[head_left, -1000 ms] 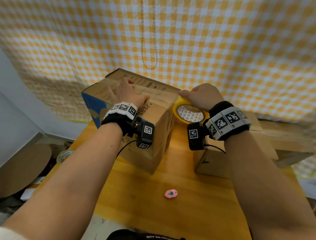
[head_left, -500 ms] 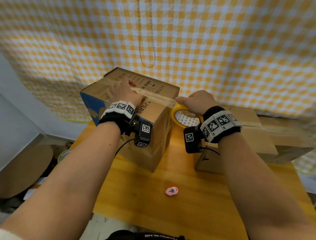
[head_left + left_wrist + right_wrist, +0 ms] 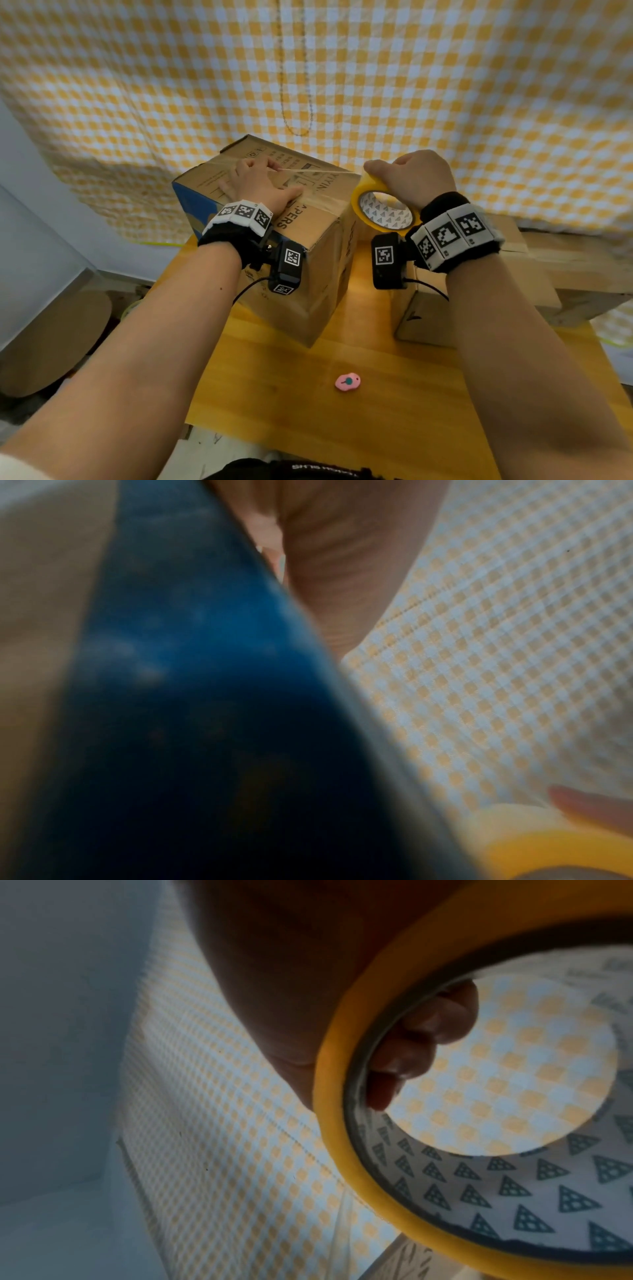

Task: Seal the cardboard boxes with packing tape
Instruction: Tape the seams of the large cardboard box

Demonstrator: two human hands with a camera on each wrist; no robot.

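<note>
A brown cardboard box [image 3: 308, 246] with a blue side [image 3: 192, 669] stands on the wooden table [image 3: 342, 428]. My left hand [image 3: 258, 186] lies flat on the box top, pressing a strip of clear tape [image 3: 318, 171] that stretches right to a yellow tape roll [image 3: 383, 209]. My right hand [image 3: 414, 178] grips that roll just past the box's right edge. In the right wrist view several fingers [image 3: 421, 1047] curl through the core of the tape roll [image 3: 359, 1191]. A second, lower box [image 3: 424, 318] sits to the right behind my right forearm.
A small pink object [image 3: 347, 381] lies on the table in front of the box. A yellow-and-white checked cloth [image 3: 411, 85] hangs right behind the boxes. A wooden ledge [image 3: 575, 260] runs at the right. Brown round boards [image 3: 51, 342] lie on the floor at the left.
My right hand has lifted the roll up and slightly away from the box edge, so the tape strip now stretches taut in the air. The left hand stays pressed on the box top.
</note>
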